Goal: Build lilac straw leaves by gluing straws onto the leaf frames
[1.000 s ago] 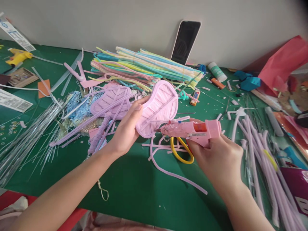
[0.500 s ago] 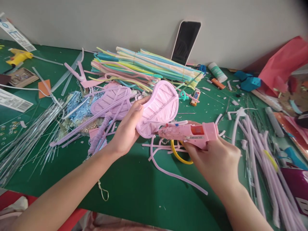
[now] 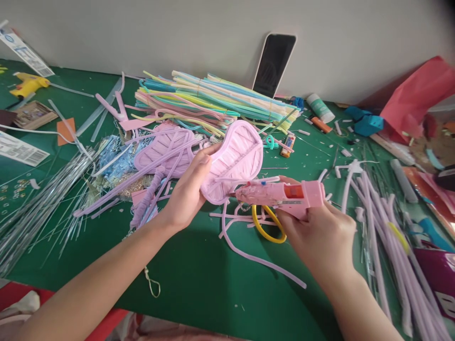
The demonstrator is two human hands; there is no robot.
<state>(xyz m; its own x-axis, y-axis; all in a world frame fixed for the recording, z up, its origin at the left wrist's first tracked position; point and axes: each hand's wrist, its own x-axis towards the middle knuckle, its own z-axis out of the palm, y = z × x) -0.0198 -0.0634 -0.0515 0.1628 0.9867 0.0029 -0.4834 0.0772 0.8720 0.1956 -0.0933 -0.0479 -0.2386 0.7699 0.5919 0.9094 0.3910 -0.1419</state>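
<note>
My left hand [image 3: 190, 192] grips the edge of a lilac wing-shaped piece [image 3: 243, 158], outlined and ribbed with fuzzy pipe cleaner, and tilts it up over the table. My right hand [image 3: 318, 234] is wrapped round a pink hot glue gun [image 3: 280, 194]. Its nozzle sits at the lower part of the wing piece; whether the tip touches is too fine to tell. A long lilac pipe cleaner [image 3: 263, 260] trails from the piece's bottom edge onto the table. Left of my left hand lies a matching lilac wing piece [image 3: 167, 149] with a wrapped stem [image 3: 151, 196].
Behind the hands lies a bundle of pastel pipe cleaners [image 3: 213, 99]; a phone [image 3: 275, 64] leans on the wall. Silver wires [image 3: 46, 213] and a yellow glue gun [image 3: 30, 85] are at left. Lilac pipe cleaners [image 3: 394, 246] lie right, and a yellow ring [image 3: 266, 232] lies below the pink gun.
The pink glue gun has shifted very slightly to the right, its nozzle still at the wing piece's lower part. My left hand and the wing piece have hardly moved.
</note>
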